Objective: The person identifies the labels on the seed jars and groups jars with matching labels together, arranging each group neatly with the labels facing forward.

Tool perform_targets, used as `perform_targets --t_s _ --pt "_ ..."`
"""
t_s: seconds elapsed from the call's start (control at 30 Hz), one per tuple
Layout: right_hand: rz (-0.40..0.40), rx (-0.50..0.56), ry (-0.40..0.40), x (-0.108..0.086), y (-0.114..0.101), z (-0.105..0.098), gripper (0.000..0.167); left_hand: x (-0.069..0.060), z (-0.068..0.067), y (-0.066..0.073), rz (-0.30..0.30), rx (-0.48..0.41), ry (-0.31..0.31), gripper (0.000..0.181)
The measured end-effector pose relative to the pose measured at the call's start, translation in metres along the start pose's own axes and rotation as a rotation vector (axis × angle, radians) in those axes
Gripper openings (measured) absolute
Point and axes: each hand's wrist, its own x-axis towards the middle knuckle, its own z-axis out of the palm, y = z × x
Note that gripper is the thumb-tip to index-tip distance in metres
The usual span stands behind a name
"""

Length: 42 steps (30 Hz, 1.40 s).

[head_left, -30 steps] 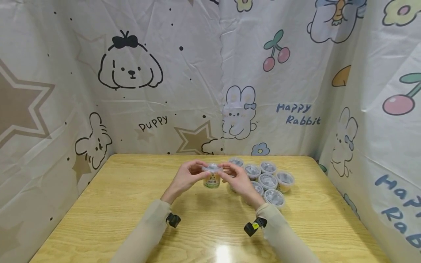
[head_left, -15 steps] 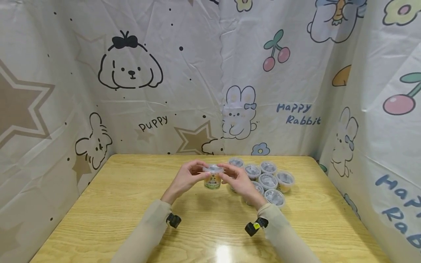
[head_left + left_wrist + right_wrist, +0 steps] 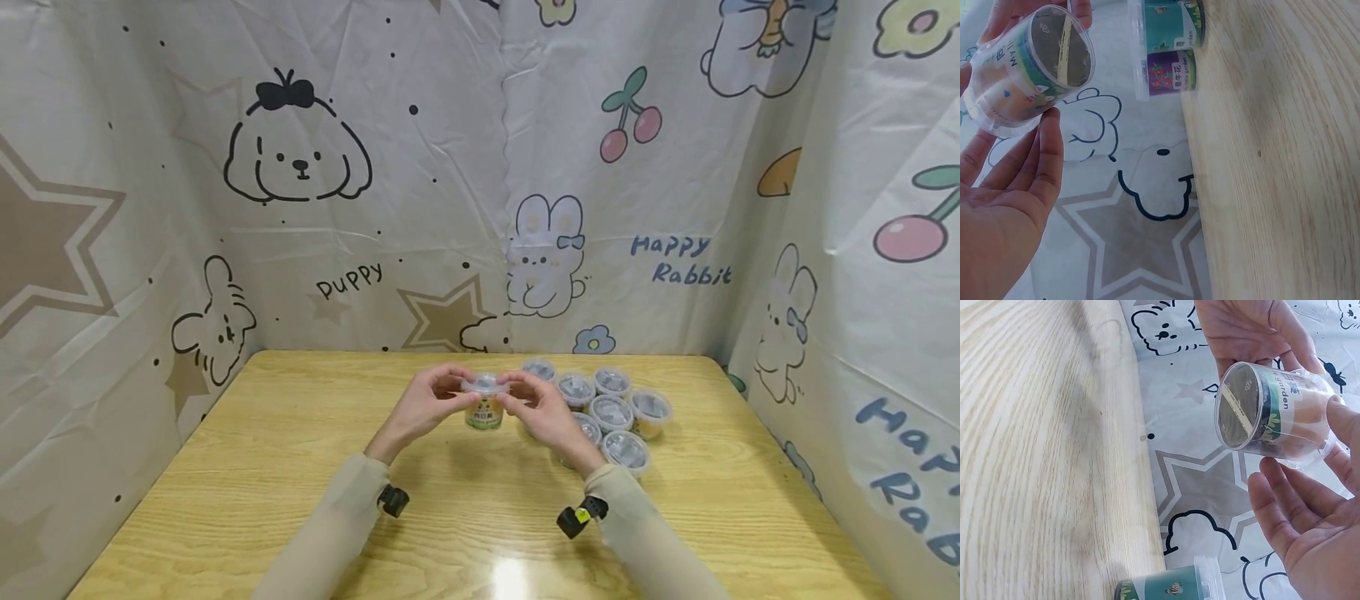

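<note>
A clear plastic cup [image 3: 484,408] with a printed label and a translucent lid is held upright above the table between both hands. My left hand [image 3: 426,408] grips its rim from the left, thumb in front and fingers behind. From the right, my right hand [image 3: 546,412] pinches the same rim. The left wrist view shows the cup [image 3: 1029,69] with its dark bottom facing the camera and the left hand [image 3: 1013,200] around the lid end. In the right wrist view the right hand [image 3: 1316,531] is at the lid end of the cup [image 3: 1272,412].
Several similar lidded cups [image 3: 611,412] stand grouped on the wooden table [image 3: 300,467] just right of and behind the right hand. Two of them, one teal [image 3: 1172,26] and one purple [image 3: 1171,74], show in the left wrist view. Printed cloth [image 3: 420,208] hangs behind and at the sides.
The cup dipped slightly and rose again by a small amount, with both hands staying on its rim. The grouped cups have not moved.
</note>
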Motion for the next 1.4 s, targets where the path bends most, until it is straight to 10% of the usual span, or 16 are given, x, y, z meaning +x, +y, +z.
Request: perform_targets --t_s 1.0,1.4 --pt "-0.018 -0.105 0.003 0.037 0.0 0.035 0.028 -0.005 -0.039 -0.01 -0.014 0.146 0.06 0.033" --pt "-0.014 -0.321 -0.05 0.062 -0.002 0.057 0.032 -0.009 -0.065 -0.018 -0.052 0.257 0.089 0.023"
